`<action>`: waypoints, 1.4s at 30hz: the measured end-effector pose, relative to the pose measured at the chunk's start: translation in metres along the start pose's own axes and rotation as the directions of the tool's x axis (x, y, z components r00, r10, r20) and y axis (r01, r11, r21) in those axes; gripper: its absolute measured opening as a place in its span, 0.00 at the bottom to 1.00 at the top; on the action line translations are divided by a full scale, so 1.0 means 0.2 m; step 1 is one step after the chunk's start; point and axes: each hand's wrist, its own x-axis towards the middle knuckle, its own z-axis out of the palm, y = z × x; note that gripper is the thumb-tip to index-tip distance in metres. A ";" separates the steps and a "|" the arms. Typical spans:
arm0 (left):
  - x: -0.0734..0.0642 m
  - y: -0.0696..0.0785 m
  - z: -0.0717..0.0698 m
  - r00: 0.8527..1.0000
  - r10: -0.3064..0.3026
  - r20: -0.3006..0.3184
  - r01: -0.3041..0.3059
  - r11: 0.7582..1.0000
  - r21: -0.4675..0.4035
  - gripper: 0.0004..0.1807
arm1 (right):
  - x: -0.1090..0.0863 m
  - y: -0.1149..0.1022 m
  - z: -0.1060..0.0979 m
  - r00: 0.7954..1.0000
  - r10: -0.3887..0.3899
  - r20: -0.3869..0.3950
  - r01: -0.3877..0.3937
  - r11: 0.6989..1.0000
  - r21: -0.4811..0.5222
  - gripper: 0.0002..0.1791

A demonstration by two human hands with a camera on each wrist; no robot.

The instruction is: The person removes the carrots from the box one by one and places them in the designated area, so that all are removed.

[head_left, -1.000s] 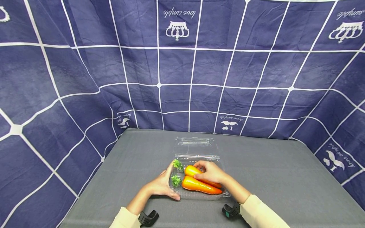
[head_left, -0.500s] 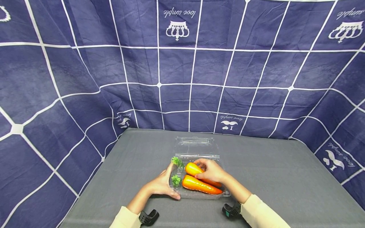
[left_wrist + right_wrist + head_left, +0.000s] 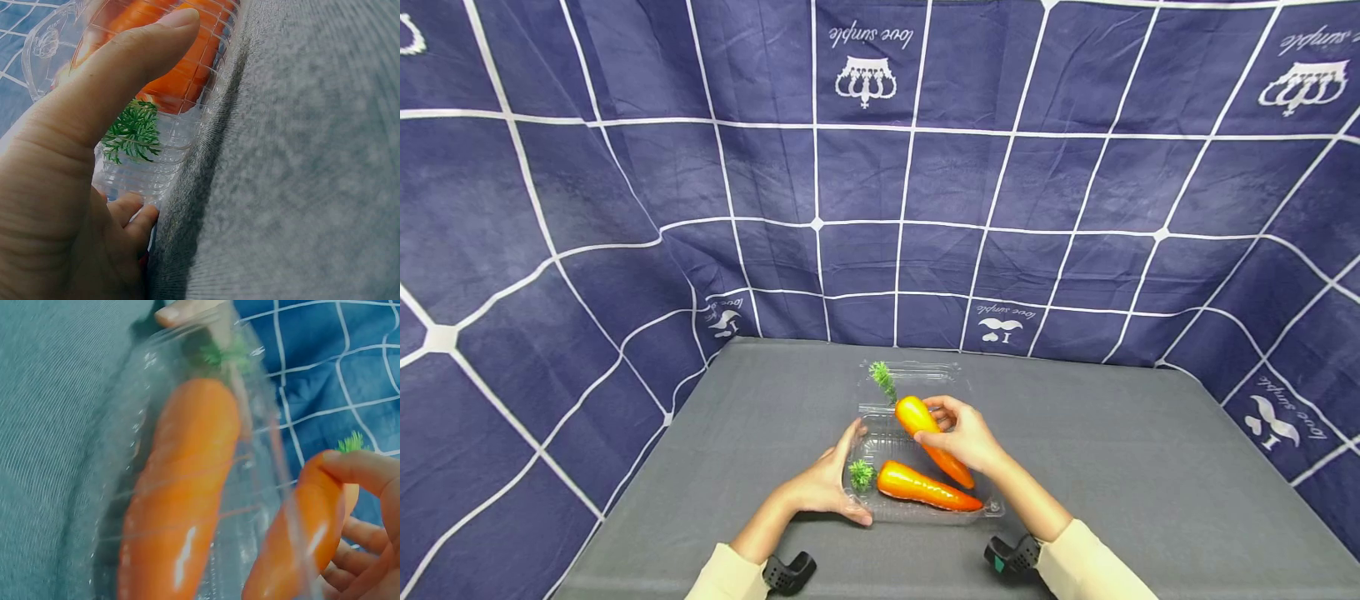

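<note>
A clear plastic clamshell container (image 3: 925,515) sits on the cloth with its lid folded back. Inside, along the front, lies one orange carrot (image 3: 925,487) with a green leafy top (image 3: 132,131). My left hand (image 3: 827,483) grips the container's left end, thumb at the front wall and fingers toward the back. My right hand (image 3: 962,433) pinches a second carrot (image 3: 925,425) near its thick end, thumb on one side and fingers on the other. This carrot is raised and tilted, its leafy top over the lid and its tip over the container.
Grey cloth (image 3: 1112,450) covers the table around the container. A blue curtain with white grid lines (image 3: 962,183) closes off the back and both sides. The transparent lid (image 3: 917,379) lies flat behind the container.
The second carrot has been lifted off its spot beside the first and turned, leafy end moving back and up, in my right hand. My left hand and the container have stayed put.
</note>
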 end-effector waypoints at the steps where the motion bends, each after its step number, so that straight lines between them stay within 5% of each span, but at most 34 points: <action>1: 0.00 0.00 0.00 1.000 -0.004 0.000 0.004 1.000 -0.002 0.78 | 0.00 -0.01 -0.01 1.000 0.019 -0.018 -0.018 1.000 0.022 0.27; 10: 0.00 0.00 0.00 1.000 -0.001 -0.003 0.001 1.000 0.008 0.78 | -0.05 -0.04 -0.06 0.986 0.133 -0.105 -0.106 0.967 0.233 0.28; 29: 0.00 -0.01 0.01 1.000 -0.007 -0.001 0.007 1.000 0.012 0.78 | -0.13 0.02 -0.25 0.939 0.287 -0.192 -0.180 0.881 0.437 0.27; 42: 0.00 -0.01 0.01 1.000 0.001 -0.005 -0.001 1.000 0.013 0.78 | -0.18 0.12 -0.36 0.909 0.348 -0.230 -0.236 0.884 0.403 0.29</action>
